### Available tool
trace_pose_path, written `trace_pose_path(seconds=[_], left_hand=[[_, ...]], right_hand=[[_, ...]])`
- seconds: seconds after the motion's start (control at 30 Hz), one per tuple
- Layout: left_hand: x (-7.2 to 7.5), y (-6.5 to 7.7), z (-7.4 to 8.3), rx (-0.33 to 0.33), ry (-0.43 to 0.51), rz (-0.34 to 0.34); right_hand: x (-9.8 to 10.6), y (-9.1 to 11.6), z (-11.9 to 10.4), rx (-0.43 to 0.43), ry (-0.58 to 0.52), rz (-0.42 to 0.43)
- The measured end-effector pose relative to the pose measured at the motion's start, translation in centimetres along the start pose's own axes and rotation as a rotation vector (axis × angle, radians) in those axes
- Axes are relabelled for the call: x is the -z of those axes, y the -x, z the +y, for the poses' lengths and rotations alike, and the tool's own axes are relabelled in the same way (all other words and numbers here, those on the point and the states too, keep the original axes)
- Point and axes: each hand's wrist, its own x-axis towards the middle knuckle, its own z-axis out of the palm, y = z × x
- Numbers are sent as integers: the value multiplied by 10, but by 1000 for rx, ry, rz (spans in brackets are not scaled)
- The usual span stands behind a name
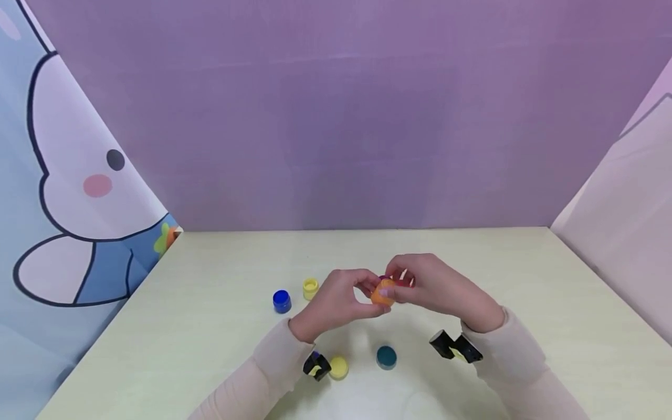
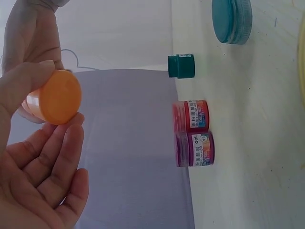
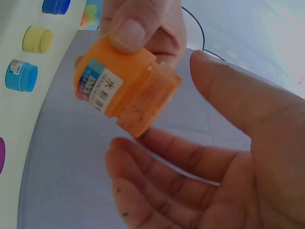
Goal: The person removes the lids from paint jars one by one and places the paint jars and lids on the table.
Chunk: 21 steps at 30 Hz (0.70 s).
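Note:
My left hand (image 1: pixel 338 297) holds an orange paint jar (image 3: pixel 107 78) above the table, thumb on one side and fingers on the other. In the right wrist view the jar is tilted, its printed label showing and its translucent orange lid (image 3: pixel 151 101) turned toward my right hand (image 3: pixel 228 157). That hand spreads its thumb and fingers around the lid end. Its fingertips come right to the lid's edge, while the thumb stands apart from it. The left wrist view shows the smooth orange base of the jar (image 2: pixel 62 98).
On the table (image 1: pixel 220 350) stand a blue jar (image 1: pixel 282 301), a yellow jar (image 1: pixel 310 288), a light blue jar (image 3: pixel 21 75), a red jar (image 2: pixel 196 116), a purple jar (image 2: pixel 200 149) and a green jar (image 2: pixel 182 66). A yellow round piece (image 1: pixel 338 368) and a teal one (image 1: pixel 386 357) lie nearer.

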Motion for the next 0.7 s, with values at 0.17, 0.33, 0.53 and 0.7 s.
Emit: trace_pose_path(seconds=[0.17, 0.33, 0.53, 0.7], left_hand=[[2, -1, 2, 10, -8, 10], [1, -1, -1, 15, -2, 4], [0, 0, -3, 19, -1, -1], [1, 1, -4, -6, -24, 10]], right_hand=[[-1, 0, -1, -74, -14, -7], [-3, 1, 0, -82, -6, -8], [-3, 1, 1, -69, -28, -24], [-4, -2, 4, -10, -28, -34]])
